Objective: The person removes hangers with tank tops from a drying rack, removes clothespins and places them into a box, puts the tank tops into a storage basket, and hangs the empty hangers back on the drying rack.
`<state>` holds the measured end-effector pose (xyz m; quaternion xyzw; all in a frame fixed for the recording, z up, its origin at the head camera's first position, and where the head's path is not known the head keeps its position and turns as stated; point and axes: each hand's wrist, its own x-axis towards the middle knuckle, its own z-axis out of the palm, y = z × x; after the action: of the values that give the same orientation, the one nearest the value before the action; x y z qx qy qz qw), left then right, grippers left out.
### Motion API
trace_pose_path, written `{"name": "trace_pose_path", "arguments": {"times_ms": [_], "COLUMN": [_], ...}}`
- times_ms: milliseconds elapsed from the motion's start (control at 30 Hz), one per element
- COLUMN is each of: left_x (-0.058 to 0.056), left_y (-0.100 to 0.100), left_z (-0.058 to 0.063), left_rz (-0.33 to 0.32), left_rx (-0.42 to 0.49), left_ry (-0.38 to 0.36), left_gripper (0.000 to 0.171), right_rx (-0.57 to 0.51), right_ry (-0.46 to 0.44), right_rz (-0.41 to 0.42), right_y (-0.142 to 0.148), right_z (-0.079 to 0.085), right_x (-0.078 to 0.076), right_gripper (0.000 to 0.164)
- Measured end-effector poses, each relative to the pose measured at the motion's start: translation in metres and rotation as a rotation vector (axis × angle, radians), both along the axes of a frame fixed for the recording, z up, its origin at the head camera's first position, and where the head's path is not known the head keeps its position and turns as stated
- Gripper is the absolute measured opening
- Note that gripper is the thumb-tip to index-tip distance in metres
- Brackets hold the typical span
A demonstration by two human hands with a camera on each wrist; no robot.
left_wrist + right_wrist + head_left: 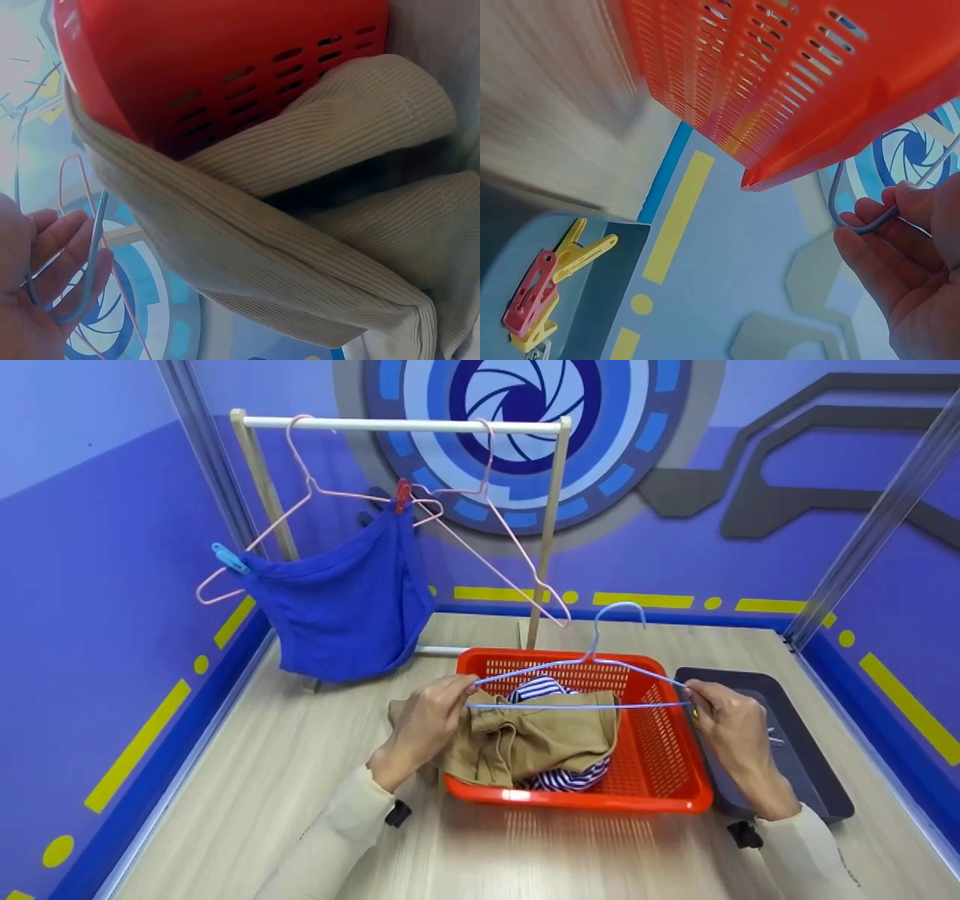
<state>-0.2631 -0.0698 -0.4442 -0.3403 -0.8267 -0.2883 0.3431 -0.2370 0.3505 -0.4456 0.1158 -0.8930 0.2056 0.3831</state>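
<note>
Between the two hands a light-blue clothes hanger [592, 660] is held level above the basket, its hook pointing up. The left hand [431, 716] grips the hanger's left end, with the curved wire lying across its fingers [64, 251] in the left wrist view. At the other end the right hand [731, 727] pinches the hanger; the right wrist view shows thumb and fingers around the bend. Below it, khaki trousers [551, 735] hang partly over the left side of a red basket [679, 765], on top of a blue-and-white striped garment [574, 776].
A rack with a white bar [375, 425] stands behind. On it hang a pink hanger [517, 532] and another carrying blue shorts [337, 600], clipped by a red clothespin [403, 496] and a blue clothespin [230, 559]. Right of the basket lies a dark tray [817, 780] with clothespins [532, 292].
</note>
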Motion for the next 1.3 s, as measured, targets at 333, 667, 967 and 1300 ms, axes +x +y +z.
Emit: {"name": "trace_pose_path", "arguments": {"times_ms": [333,667,967,1300], "left_x": [0.0,0.006,0.011,0.022], "left_y": [-0.01,-0.033,-0.051,-0.078], "left_z": [0.0,-0.001,0.003,0.028], "left_rz": [-0.011,0.021,0.003,0.029], "left_rx": [0.076,0.126,0.169,0.265], "left_ry": [0.014,-0.023,0.039,0.115], "left_gripper": [0.015,0.016,0.015,0.017], "right_rx": [-0.053,-0.005,0.023,0.023], "right_ry": [-0.057,-0.128,-0.148,-0.147], "right_rz": [-0.026,-0.008,-0.005,-0.02], "right_y": [0.002,0.0,-0.005,-0.006], "right_z": [-0.007,-0.023,-0.033,-0.035], "right_x": [0.002,0.004,0.003,0.001], "right_gripper": [0.023,0.017,0.018,0.019]}}
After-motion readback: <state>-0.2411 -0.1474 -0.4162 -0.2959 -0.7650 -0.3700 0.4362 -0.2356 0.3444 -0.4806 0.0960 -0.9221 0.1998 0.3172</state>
